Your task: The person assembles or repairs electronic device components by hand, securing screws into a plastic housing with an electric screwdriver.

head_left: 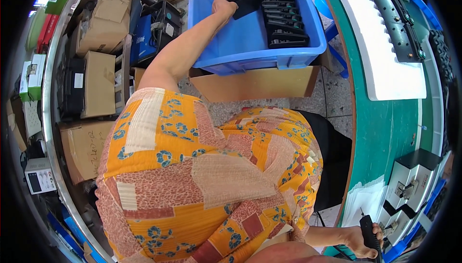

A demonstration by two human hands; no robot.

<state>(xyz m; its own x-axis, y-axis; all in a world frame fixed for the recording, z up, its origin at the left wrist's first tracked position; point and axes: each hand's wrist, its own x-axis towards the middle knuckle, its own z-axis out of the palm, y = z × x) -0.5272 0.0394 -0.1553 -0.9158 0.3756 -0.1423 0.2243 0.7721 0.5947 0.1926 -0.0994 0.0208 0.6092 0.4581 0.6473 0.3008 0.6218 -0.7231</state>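
Observation:
My left arm stretches out over a blue plastic bin [207,51]. In the bin, my left hand [223,8] is closed on the edge of a flat black part [245,4], which tilts beside the rows. Those rows are similar black parts [286,22] with green bits, stacked along the bin's right side. At the lower right, my right hand [357,243] grips a black electric screwdriver [368,234], its thin bit pointing up and away from me. It is held over the green bench, close to a silver-and-black fixture [409,186].
The green-topped bench [380,133] runs along the right. On it, a white foam sheet [385,70] carries black plates with holes [392,19]. Under the bin stands a cardboard box [255,84]. Cardboard cartons [98,85] and a metal-edged shelf [49,80] line the left.

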